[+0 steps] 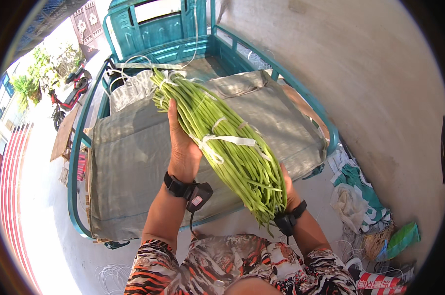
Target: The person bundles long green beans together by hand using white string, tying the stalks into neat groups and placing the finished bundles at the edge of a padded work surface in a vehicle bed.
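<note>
One long bundle of slender bright-green string beans (222,142), gathered lengthwise and bound with white strip ties (234,141) around its middle and near its far end; held in both hands over the grey-green cloth, slanting from upper left to lower right, the lower end toward the wearer. One bare left hand (184,150), grasping the bundle along its left side, thumb extended up the stems, other fingers hidden beneath. One bare right hand (290,189), supporting the bundle at the right side of its lower end, fingers mostly concealed behind the beans. Two black strapped wrist devices, one on the left wrist (198,196), one on the right (287,221). One short-sleeved top in orange, black and white pattern (242,258). One teal-painted metal cart bed with tubular side rails (301,93), its front part covered by a sheet of grey-green cloth (134,157); crumpled whitish sacking (131,91) at the far left of the cloth. One red-and-black scooter (75,93), standing well apart at left, near leafy green plants (28,86). One plain beige wall (370,64) along the right; beside its foot, a heap of green and white sacking (362,189).
</note>
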{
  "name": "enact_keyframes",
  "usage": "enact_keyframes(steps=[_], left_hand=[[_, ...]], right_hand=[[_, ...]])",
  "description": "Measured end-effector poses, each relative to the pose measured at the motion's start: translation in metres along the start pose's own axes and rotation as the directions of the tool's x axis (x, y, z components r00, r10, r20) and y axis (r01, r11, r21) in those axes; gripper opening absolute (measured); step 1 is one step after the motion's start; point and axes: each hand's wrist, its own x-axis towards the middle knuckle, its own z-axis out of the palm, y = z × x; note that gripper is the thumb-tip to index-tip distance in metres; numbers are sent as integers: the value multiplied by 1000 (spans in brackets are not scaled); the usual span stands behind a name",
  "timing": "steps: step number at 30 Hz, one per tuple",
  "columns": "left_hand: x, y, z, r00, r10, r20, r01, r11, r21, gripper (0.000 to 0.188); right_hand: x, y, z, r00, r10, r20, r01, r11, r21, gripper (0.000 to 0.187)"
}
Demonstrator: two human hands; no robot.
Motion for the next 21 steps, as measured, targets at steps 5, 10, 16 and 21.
enact_keyframes(steps=[5,10,16,21], left_hand=[[23,-81,1,992,-119,28,121,991,-56,49],[55,-155,-4,925,-378,39,380,918,-112,47],[101,-226,-15,865,-500,38,495,839,-224,46],[167,-250,-13,860,-501,98,507,813,-285,43]], right_hand=[[-69,-39,-19,994,-51,-93,20,954,-300,68],[-102,-73,-47,935,-185,-304,43,906,-420,62],[-104,-110,-61,889,-281,-363,15,808,-589,65],[-63,-149,-54,822,-458,-338,103,704,-703,55]])
